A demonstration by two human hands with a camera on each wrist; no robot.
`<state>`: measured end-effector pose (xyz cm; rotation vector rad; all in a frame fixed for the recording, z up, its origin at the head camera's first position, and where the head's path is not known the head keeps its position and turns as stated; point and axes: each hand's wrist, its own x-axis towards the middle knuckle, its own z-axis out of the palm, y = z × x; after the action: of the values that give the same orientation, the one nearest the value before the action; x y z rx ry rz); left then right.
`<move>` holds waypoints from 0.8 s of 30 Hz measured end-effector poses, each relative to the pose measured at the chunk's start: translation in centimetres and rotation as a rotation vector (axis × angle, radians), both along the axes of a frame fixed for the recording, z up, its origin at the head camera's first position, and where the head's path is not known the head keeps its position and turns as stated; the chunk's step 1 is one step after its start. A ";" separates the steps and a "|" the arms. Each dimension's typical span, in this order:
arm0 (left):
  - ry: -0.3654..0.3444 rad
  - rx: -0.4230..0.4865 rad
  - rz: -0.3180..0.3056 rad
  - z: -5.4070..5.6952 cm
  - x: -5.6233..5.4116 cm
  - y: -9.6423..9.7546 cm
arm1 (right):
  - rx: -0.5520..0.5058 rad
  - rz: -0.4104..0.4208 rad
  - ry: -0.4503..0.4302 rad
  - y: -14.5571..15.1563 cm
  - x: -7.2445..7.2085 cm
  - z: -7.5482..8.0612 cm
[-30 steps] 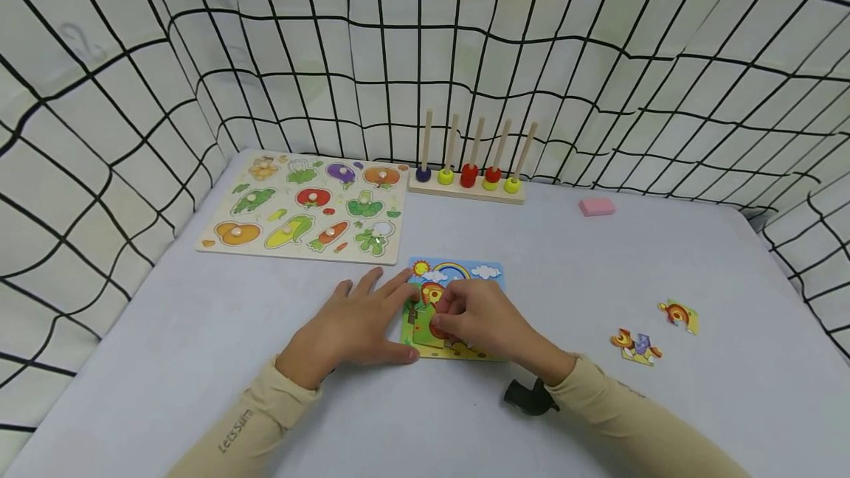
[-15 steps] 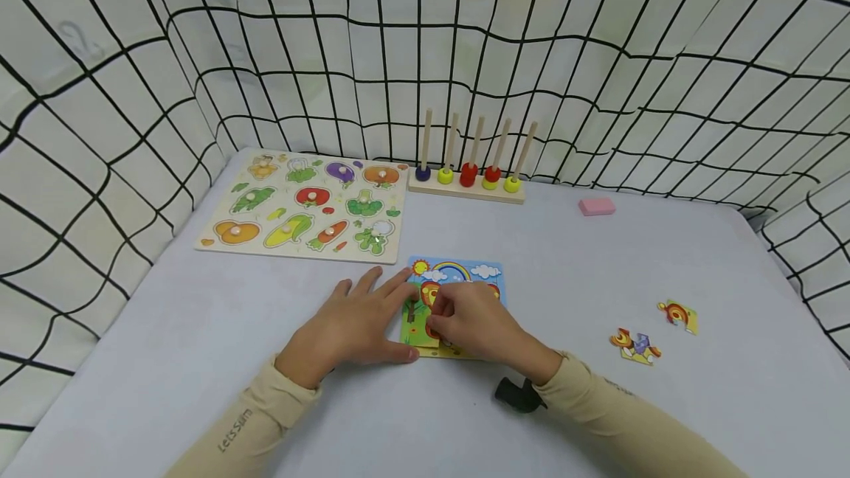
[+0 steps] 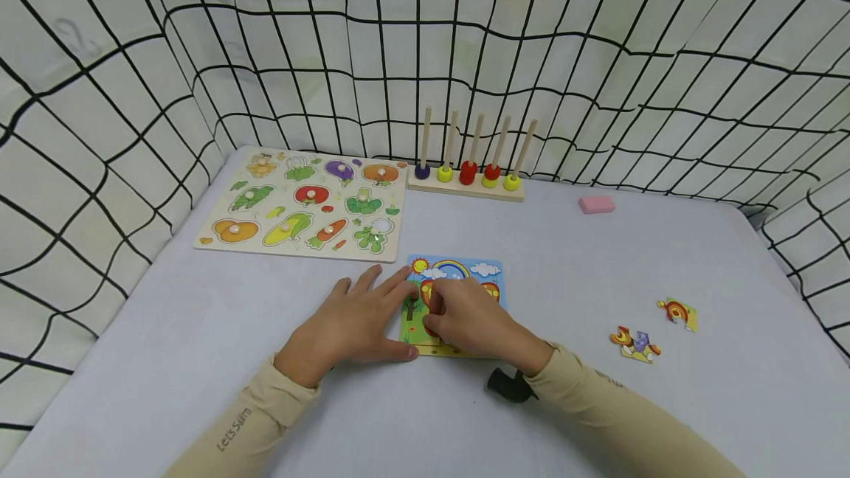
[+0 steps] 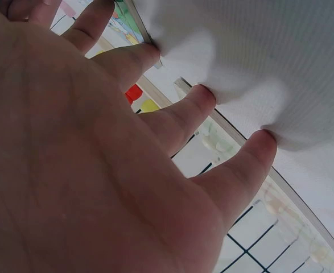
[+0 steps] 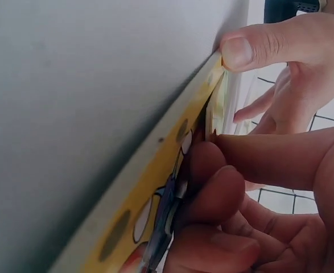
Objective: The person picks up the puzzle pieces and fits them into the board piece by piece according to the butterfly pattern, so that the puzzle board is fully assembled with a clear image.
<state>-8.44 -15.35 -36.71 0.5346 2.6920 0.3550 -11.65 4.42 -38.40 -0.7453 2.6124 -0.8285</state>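
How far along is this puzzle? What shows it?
Done: the board lies flat, left hand at its edge; the right hand hides whether its middle is filled. In hand: a green piece, in the right fingers at the board's left side. Likely remaining: the nearer loose piece and farther loose piece, off the board.

**Clearances Around the Puzzle Board** (image 3: 488, 260)

Left edge: obstructed by the left hand (image 3: 355, 327). Centre: obstructed by the right hand (image 3: 471, 319). Near side: dark object (image 3: 510, 386) obstructs. Far side: free strip, bounded by the peg rack (image 3: 465, 188). Right side: free lane up to two loose pieces (image 3: 635, 347).
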 end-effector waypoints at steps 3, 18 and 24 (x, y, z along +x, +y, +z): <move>0.000 0.002 -0.002 0.0 0.0 0.0 | 0.019 0.001 -0.012 -0.1 -0.1 0.0; 0.005 0.004 -0.005 0.0 0.0 -0.1 | 0.037 0.055 -0.054 -0.2 -0.7 0.2; 0.006 -0.001 -0.011 -0.1 0.0 -0.1 | 0.046 0.080 -0.060 -0.3 -0.9 0.3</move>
<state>-8.45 -15.49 -36.80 0.5507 2.6942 0.3490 -12.51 4.14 -38.10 -0.7946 2.5217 -0.7542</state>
